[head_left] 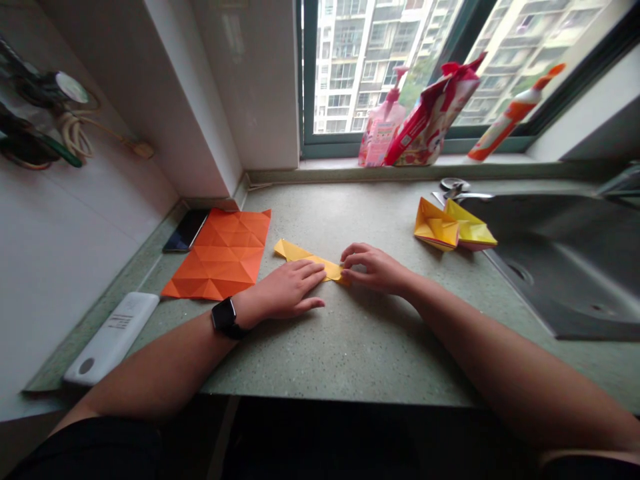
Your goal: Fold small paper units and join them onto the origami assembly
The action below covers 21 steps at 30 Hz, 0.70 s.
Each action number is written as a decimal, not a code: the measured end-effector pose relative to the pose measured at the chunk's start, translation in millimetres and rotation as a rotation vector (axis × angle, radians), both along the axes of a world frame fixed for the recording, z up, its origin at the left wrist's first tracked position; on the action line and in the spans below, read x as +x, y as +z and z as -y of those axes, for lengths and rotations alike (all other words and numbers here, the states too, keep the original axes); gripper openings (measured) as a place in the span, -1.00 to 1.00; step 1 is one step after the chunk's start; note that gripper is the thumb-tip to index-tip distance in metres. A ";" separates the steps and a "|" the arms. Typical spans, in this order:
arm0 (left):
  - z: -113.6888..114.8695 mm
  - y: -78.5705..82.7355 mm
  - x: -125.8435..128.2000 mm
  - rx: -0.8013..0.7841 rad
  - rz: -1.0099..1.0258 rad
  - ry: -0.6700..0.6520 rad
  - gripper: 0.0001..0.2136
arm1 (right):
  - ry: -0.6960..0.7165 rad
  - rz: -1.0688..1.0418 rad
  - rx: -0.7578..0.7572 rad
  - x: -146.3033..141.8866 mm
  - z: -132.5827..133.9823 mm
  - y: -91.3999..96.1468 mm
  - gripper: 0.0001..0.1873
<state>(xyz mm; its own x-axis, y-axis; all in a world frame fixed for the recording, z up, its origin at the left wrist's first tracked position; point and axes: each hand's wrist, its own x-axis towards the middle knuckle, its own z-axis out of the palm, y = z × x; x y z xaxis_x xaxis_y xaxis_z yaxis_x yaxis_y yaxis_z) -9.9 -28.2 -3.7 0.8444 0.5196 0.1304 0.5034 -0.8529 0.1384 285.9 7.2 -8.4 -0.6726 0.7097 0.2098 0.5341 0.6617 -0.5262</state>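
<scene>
A narrow strip of folded yellow paper [299,254] lies slantwise on the counter in front of me. My left hand [285,290], with a black watch [225,317] at the wrist, rests flat across its middle, fingers stretched out and thumb apart. At the paper's right end, my right hand [373,268] curls its thumb and fingertips round the tip in a pinch. To the left is a creased orange paper sheet [225,250], spread out. Two folded paper boats stand to the right, an orange-yellow one [434,227] and a bright yellow one [470,228] touching it.
A steel sink [565,267] is set into the counter [345,353] at right. A phone [186,231] and a white power strip-like box [113,337] lie left. On the windowsill stand a pink pump bottle [381,130], a red bag [433,120] and an orange-and-white bottle [507,123].
</scene>
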 end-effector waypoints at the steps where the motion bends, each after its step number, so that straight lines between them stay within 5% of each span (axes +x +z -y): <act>1: 0.4 -0.2 0.6 0.007 -0.001 0.000 -0.42 | -0.020 -0.007 0.011 -1.2 -0.2 -1.2 -0.80; 10: 3.4 3.0 9.0 0.065 -0.070 0.018 -0.45 | -0.223 0.031 0.129 -13.2 0.5 -17.1 -0.83; 21: 2.9 1.0 11.0 0.069 -0.044 0.041 -0.48 | -0.246 0.087 0.201 -16.6 3.9 -28.0 -0.65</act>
